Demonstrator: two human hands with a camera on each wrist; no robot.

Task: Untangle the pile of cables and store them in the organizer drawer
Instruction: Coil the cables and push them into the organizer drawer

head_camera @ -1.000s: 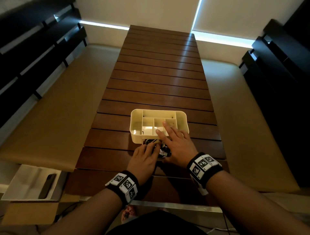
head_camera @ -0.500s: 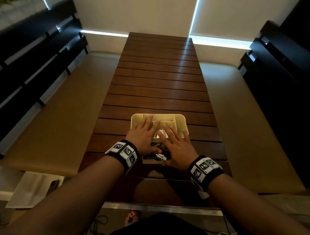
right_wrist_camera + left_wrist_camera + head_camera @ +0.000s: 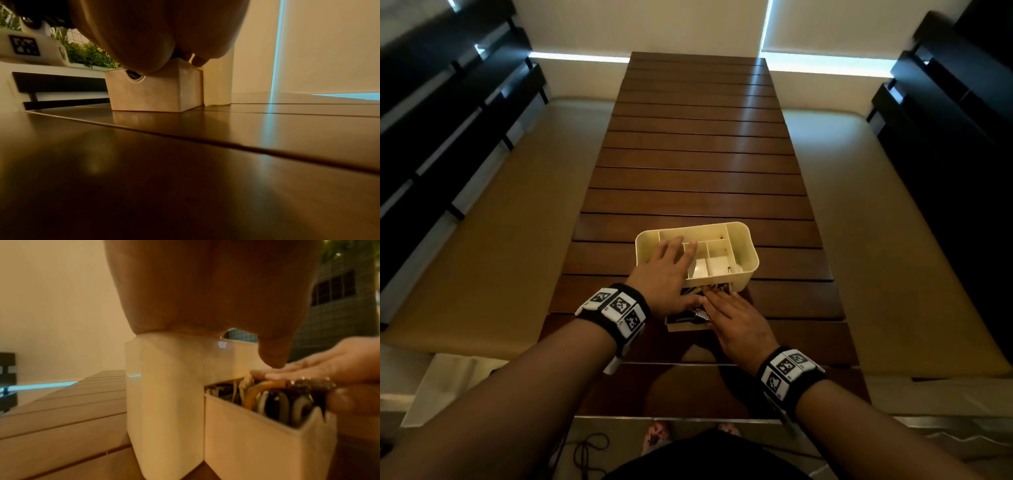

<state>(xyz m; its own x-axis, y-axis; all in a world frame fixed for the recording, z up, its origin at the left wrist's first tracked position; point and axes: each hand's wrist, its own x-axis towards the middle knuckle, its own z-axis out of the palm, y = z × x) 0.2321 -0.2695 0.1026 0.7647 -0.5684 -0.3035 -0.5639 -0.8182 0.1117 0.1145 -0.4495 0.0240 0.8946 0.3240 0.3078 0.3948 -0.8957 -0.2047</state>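
A cream organizer with open top compartments stands near the front of the slatted wooden table. Its drawer is pulled out toward me and packed with cables, orange, grey and black. My left hand lies flat on the organizer's top, fingers straight over the compartments; the left wrist view shows the palm on the organizer rim and the thumb hanging free. My right hand presses straight fingers down on the cables in the drawer. In the right wrist view the drawer shows its notched front.
Beige cushioned benches flank the table on both sides, with dark slatted backrests behind them. A white tray and a loose black cord lie on the floor at the lower left. The table's metal front edge is close to my body.
My left hand left the drawer and settled on top of the organizer. My right hand drew back from the organizer's top onto the cables in the drawer. The organizer turned slightly.
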